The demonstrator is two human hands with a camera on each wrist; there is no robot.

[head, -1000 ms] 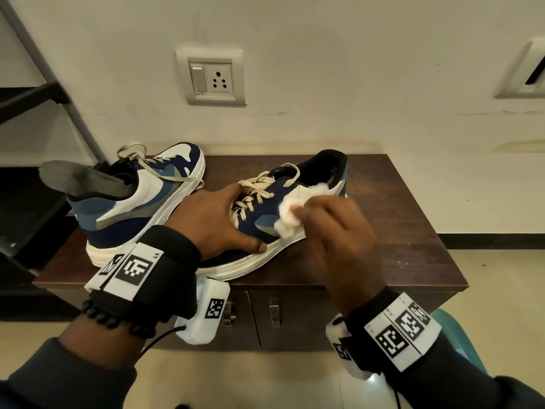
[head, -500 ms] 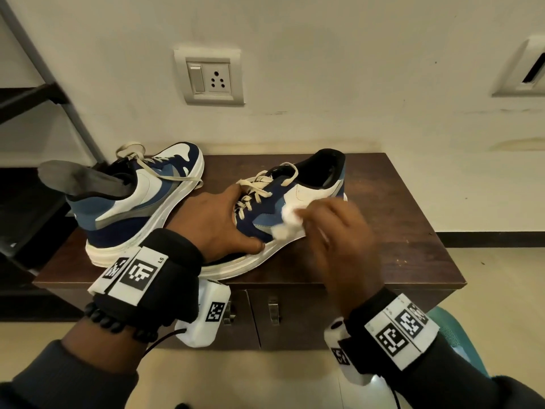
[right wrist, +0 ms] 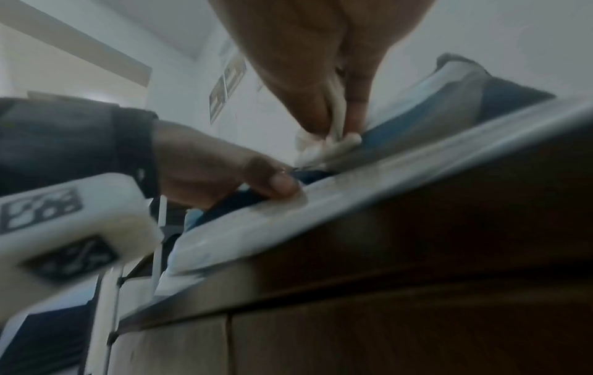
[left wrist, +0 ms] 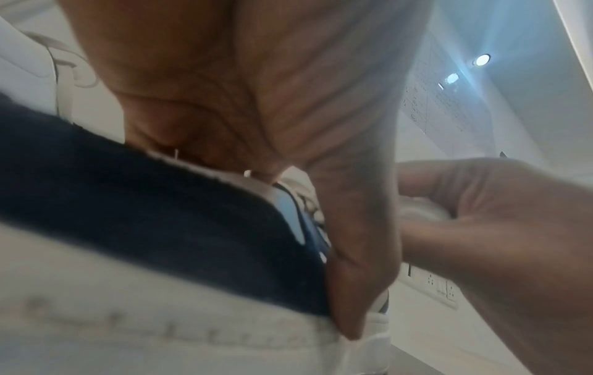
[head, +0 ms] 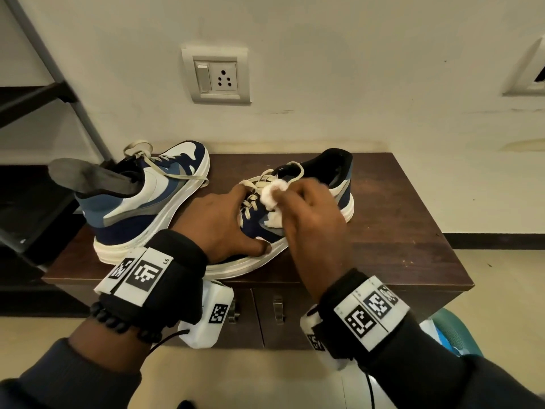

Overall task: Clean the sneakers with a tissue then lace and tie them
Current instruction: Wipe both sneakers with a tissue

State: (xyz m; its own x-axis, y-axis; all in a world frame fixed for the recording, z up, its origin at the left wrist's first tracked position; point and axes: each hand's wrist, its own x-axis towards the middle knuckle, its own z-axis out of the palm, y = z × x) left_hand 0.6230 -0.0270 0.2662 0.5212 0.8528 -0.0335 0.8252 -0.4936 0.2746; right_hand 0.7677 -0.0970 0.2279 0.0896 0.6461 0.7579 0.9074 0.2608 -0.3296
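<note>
Two navy, blue and white sneakers with cream laces sit on a dark wooden cabinet [head: 398,231]. The right sneaker [head: 339,169] lies in front of me. My left hand [head: 224,222] grips its toe end, thumb on the white sole rim [right wrist: 279,187]. My right hand [head: 306,208] pinches a crumpled white tissue [head: 272,191] and presses it on the shoe's side near the laces [right wrist: 324,147]. The left sneaker [head: 153,199] stands apart at the left, a grey insole [head: 88,178] sticking out of its heel.
A wall socket and switch plate [head: 216,75] is above the cabinet. A dark metal shelf frame [head: 44,93] stands at the left. Drawer handles [head: 277,312] are below the cabinet's front edge. A teal chair edge [head: 454,329] shows at lower right.
My right hand has slid the tissue along the right sneaker's side, first down toward the sole, now back up beside the laces. The left hand keeps its hold on the toe.
</note>
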